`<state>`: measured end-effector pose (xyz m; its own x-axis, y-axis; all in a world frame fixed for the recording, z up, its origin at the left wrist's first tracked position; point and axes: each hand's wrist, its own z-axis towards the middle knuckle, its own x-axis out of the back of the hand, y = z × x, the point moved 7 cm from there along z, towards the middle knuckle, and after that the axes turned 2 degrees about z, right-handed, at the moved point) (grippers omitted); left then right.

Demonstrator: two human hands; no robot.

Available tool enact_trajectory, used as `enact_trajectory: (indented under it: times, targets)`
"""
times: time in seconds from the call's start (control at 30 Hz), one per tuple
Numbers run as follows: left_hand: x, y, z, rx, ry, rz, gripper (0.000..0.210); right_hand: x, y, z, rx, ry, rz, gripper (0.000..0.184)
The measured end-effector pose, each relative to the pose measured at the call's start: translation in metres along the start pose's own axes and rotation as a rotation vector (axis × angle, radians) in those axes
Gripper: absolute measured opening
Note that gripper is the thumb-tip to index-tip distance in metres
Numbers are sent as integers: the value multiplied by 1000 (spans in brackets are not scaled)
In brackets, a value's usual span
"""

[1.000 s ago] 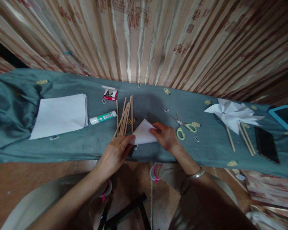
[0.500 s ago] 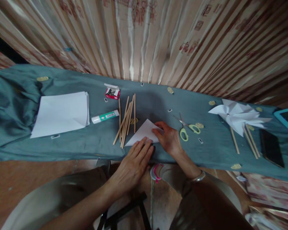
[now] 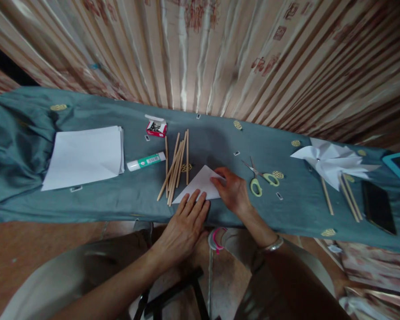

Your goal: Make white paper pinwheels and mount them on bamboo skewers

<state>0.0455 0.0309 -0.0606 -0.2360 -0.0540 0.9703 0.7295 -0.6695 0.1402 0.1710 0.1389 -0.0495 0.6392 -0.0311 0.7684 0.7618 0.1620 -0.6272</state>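
Note:
A white sheet of paper (image 3: 203,181), folded into a triangle, lies near the front edge of the cloth-covered table. My left hand (image 3: 188,218) rests flat with fingers stretched out along the paper's lower edge. At the paper's right corner, my right hand (image 3: 232,190) pinches it between thumb and fingers; the fingertips are partly hidden. Several thin wooden sticks (image 3: 176,166) lie just left of the paper. To the right of my right hand is a pair of scissors (image 3: 259,175) with light green handles, its blades apart.
A stack of white paper (image 3: 83,158) lies at the left, with a glue stick (image 3: 146,161) beside it. Behind is an open red box (image 3: 156,128) of small metal pieces. White paper pinwheels (image 3: 333,162) on sticks and a black phone (image 3: 378,206) lie at the right. A pleated curtain (image 3: 200,58) hangs behind.
My left hand has slid slightly left along the paper's lower edge. My right hand stays at the paper's right corner. The view has shifted a little.

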Motion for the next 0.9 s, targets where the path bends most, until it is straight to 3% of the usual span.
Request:
enact_trajectory:
  times: [0.9]
  targets:
    - [1, 5, -3, -10, -16, 21, 59, -2, 6, 2, 63, -55, 67, 22]
